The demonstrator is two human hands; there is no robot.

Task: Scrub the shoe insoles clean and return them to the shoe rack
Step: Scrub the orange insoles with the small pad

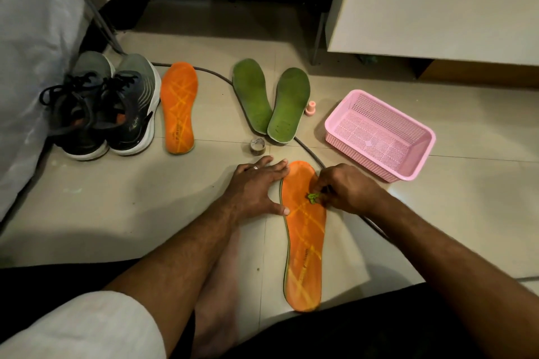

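- Insole under work: the near orange insole (304,242) lies flat on the tiled floor (116,198), toe end away from the person, heel end close to the person's legs.
- Left hand (256,189): fingers spread and flat on the floor, with fingertips and thumb against the insole's left edge. Judged risk: this bracing holds only the toe half; a hard stroke toward the heel can pivot or skid the insole across the smooth tile.
- Right hand (347,189): fingers curled and pinching a small green scrubbing piece (313,197) against the forefoot area. Judged risk: the piece is small, so it can slip out of the pinch, and coverage per stroke is narrow, so patches may be missed.
- Cable (309,151): runs along the floor past the insole's right side, beneath the right wrist. Judged risk: the wrist or the insole can snag it during wide strokes.
- Waiting items: the second orange insole (178,108) lies beside the pair of shoes (108,108); two green insoles (271,102) lie overlapped at the heels near the pink basket (379,134). Judged risk: cleaned and uncleaned insoles can be confused.
- Tape roll (257,146) and small pink bottle (311,108) stand near the green insoles and can be knocked over.
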